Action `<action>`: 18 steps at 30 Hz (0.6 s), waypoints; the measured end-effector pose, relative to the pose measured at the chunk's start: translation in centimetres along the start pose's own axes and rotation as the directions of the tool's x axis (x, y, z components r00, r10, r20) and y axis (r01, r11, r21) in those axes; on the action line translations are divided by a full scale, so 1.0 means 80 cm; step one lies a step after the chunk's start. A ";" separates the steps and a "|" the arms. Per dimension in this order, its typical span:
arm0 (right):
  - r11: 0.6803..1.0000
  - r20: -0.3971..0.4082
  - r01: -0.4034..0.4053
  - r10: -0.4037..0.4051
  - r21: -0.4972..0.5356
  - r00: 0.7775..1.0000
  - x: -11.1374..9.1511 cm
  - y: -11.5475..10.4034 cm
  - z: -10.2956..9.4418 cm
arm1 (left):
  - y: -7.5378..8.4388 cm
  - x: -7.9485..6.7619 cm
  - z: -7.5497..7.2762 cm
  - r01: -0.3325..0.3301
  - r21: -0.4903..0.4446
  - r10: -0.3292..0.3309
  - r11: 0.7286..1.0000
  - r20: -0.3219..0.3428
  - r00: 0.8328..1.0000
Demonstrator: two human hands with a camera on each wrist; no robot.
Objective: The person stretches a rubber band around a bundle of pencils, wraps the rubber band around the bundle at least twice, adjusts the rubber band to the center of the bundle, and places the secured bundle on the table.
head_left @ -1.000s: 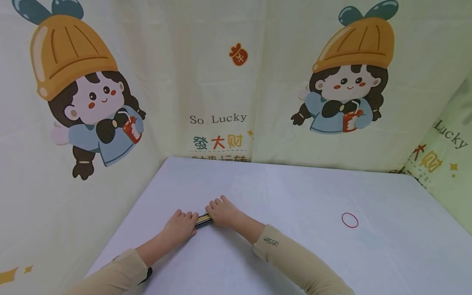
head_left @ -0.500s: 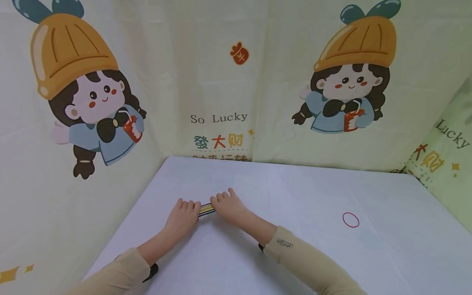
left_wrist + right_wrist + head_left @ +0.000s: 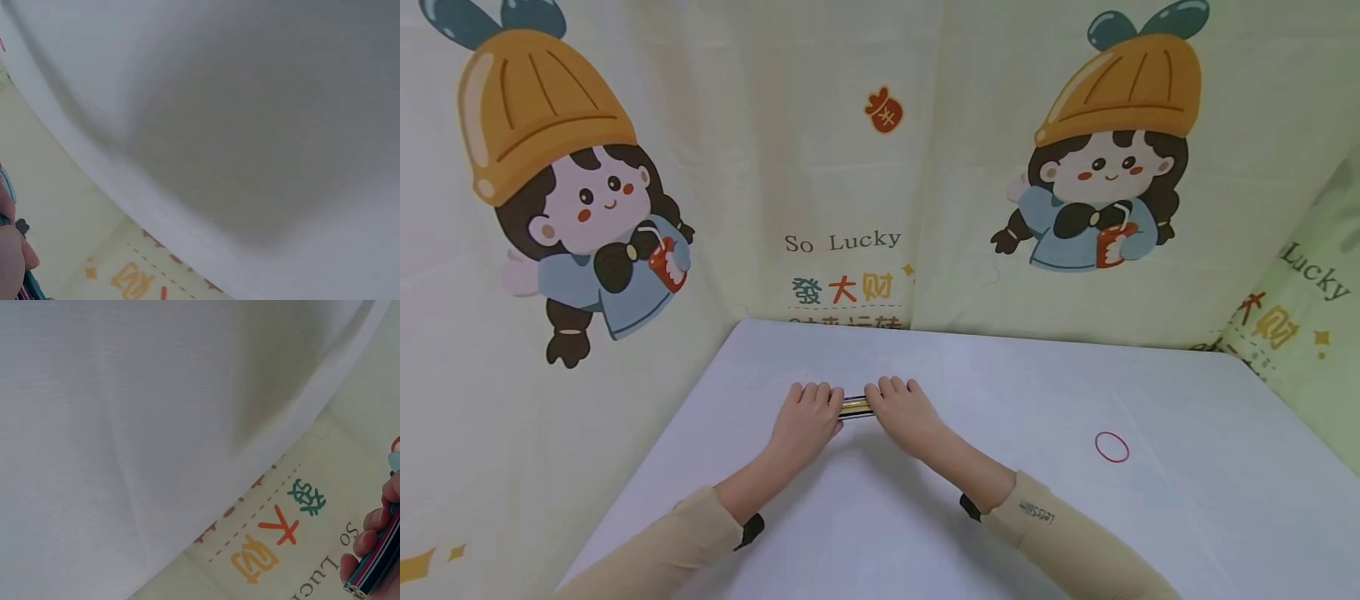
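Both hands hold one bundle of slim, coloured rods that look like pencils (image 3: 857,407), raised above the white table. The left hand (image 3: 807,422) grips its left end, and the right hand (image 3: 908,417) grips its right end. Between the hands only a short stretch shows, striped yellow, black and white. In the right wrist view, fingers (image 3: 369,534) curl round the bundle (image 3: 379,557), whose dark, pink and teal lengths end in small pale tips. A sliver of the left hand (image 3: 10,259) and the bundle (image 3: 32,286) appears at the left wrist view's edge.
A white table (image 3: 1000,517) spreads under the arms, with a red circle outline (image 3: 1112,447) on it at the right. Printed cloth (image 3: 962,250) with cartoon figures hangs behind and at both sides. Black straps (image 3: 971,507) show at the cuffs.
Both hands have moved right and farther from the body, carrying the bundle along. It has turned from a slant to nearly level. The grip at each end stays.
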State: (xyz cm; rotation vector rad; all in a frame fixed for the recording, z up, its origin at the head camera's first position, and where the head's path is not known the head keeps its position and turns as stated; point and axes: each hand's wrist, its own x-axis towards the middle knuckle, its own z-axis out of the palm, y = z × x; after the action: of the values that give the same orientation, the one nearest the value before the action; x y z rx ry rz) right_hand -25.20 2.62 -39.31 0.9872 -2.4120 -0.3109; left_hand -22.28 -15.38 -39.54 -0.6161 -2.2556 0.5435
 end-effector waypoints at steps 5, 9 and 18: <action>1.000 -0.005 -0.021 0.021 0.002 1.000 -0.016 0.008 -0.008 | 0.022 0.019 -0.006 0.000 -0.041 -0.001 0.999 -0.013 1.000; 0.999 -0.002 -0.033 0.033 -0.006 0.999 -0.025 0.010 -0.012 | 0.038 0.032 -0.006 0.019 -0.053 -0.021 0.998 -0.034 0.999; 0.998 0.016 -0.063 0.063 0.005 0.998 -0.038 0.015 -0.010 | 0.055 0.040 0.005 0.033 -0.053 -0.038 0.998 -0.092 0.995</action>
State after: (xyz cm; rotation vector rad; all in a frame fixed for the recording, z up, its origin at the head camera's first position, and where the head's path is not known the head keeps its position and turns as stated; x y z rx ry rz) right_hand -23.62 5.61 -39.32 0.9126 -2.4534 -0.2912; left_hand -23.36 -10.13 -40.47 -0.6135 -2.1945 0.4323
